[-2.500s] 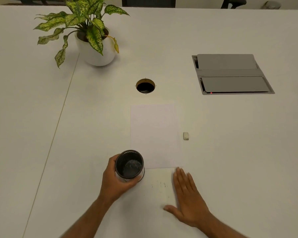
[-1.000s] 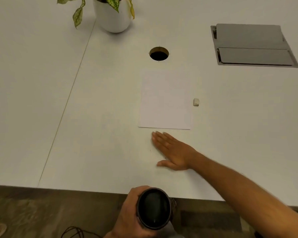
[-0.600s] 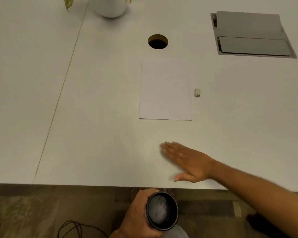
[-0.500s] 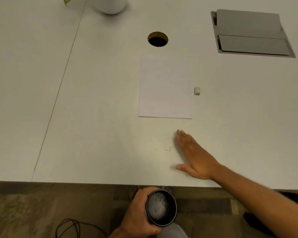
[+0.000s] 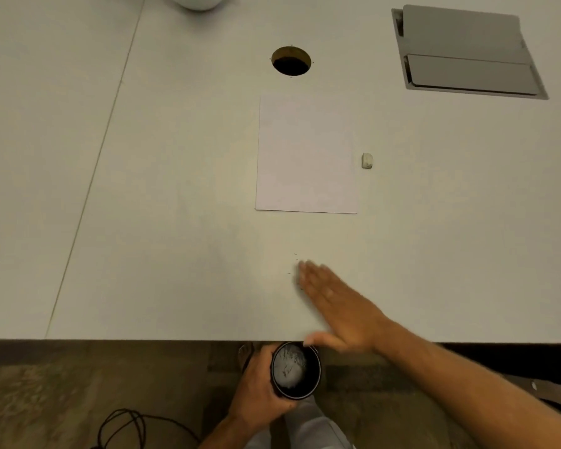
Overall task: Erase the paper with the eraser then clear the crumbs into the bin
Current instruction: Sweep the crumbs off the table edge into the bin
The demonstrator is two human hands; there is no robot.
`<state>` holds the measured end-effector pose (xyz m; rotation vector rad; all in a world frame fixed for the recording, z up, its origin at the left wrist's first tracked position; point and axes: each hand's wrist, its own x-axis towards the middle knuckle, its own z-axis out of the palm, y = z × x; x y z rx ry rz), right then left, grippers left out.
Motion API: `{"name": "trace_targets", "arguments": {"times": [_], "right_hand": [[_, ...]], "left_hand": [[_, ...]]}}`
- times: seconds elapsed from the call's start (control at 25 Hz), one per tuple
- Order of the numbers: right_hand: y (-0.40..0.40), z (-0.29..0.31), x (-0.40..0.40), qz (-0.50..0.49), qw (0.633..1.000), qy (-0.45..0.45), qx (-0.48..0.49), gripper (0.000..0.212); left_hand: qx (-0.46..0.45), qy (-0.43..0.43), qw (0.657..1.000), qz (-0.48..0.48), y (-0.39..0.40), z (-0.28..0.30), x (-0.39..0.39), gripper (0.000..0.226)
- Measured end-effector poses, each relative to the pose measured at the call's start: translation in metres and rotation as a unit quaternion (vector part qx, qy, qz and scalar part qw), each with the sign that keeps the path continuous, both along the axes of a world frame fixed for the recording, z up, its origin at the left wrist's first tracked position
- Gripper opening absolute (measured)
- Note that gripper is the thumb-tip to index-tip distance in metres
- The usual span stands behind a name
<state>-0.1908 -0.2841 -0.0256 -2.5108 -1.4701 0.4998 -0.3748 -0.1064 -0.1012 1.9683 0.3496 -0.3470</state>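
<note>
Crumbs (image 5: 296, 270): on the counter (image 5: 175, 222), just left of our flat, released right hand (image 5: 337, 306).
Bin (image 5: 294, 371): below the counter edge, left hand (image 5: 259, 384) grasping it.
Sweep: toward us, over the edge.

On the worktop (image 5: 143, 222) the paper (image 5: 306, 153) lies near the middle, with the eraser (image 5: 367, 161) just beside its right edge, apart from it. Behind the paper is a round hole (image 5: 291, 60) in the worktop, and to the far right of that a hatch (image 5: 467, 51) set into the surface. A pot (image 5: 199, 1) stands at the far edge, left of the hole. In front of the paper, crumbs (image 5: 296, 270) lie beside the fingertips of the right hand (image 5: 337, 306), which lies flat near the front edge. Below that edge the left hand (image 5: 259, 387) holds the bin (image 5: 294, 371), just under the right thumb. A cable (image 5: 123, 426) lies on the floor to the left.
</note>
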Motion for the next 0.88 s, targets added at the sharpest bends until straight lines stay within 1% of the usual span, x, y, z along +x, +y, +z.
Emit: {"name": "trace_targets", "arguments": {"times": [0.08, 0.12, 0.2, 0.28, 0.32, 0.4, 0.44, 0.48, 0.6, 0.68, 0.72, 0.8, 0.88], "right_hand": [[0.005, 0.000, 0.020, -0.072, 0.997, -0.012, -0.016, 0.102], [0.009, -0.001, 0.025, -0.081, 0.996, -0.017, -0.037, 0.103], [0.015, -0.002, 0.021, -0.037, 0.997, -0.024, -0.059, 0.106], [0.016, -0.002, 0.001, 0.042, 0.997, -0.014, -0.061, 0.107], [0.014, -0.002, -0.010, 0.078, 0.995, -0.006, -0.059, 0.106], [0.008, -0.002, -0.022, 0.132, 0.990, 0.009, -0.042, 0.104], [0.006, -0.001, -0.021, 0.139, 0.990, 0.020, -0.023, 0.104], [0.007, 0.001, -0.016, 0.131, 0.991, 0.024, -0.006, 0.103], [0.023, 0.001, 0.024, 0.053, 0.998, -0.012, 0.011, 0.104], [0.036, -0.001, 0.045, 0.019, 0.999, -0.025, -0.008, 0.106], [0.039, -0.002, 0.047, 0.025, 0.999, -0.032, -0.024, 0.109], [0.038, -0.007, 0.034, 0.068, 0.996, -0.041, -0.038, 0.114], [0.031, -0.007, 0.005, 0.111, 0.993, -0.016, -0.033, 0.115]], "left_hand": [[-0.004, 0.014, 1.000, 0.002, 0.001, -0.005, -0.001, 0.090], [-0.008, 0.025, 1.000, 0.002, 0.001, -0.007, -0.001, 0.092], [-0.010, 0.042, 0.999, 0.013, 0.002, -0.012, 0.001, 0.094], [-0.009, 0.053, 0.998, 0.025, 0.002, -0.014, 0.002, 0.088], [-0.012, 0.054, 0.998, 0.030, 0.002, -0.015, 0.003, 0.090], [-0.009, 0.053, 0.998, 0.041, 0.002, -0.018, 0.005, 0.108], [-0.002, 0.053, 0.997, 0.049, 0.002, -0.021, 0.004, 0.116], [0.006, 0.054, 0.997, 0.058, 0.001, -0.022, 0.005, 0.119], [0.023, 0.074, 0.994, 0.073, 0.001, -0.021, 0.010, 0.116], [0.015, 0.083, 0.994, 0.074, 0.001, -0.023, 0.012, 0.119], [0.013, 0.087, 0.993, 0.075, 0.002, -0.022, 0.013, 0.119], [0.005, 0.095, 0.992, 0.080, 0.004, -0.019, 0.015, 0.114], [-0.017, 0.082, 0.992, 0.089, 0.005, -0.016, 0.017, 0.106]]}}
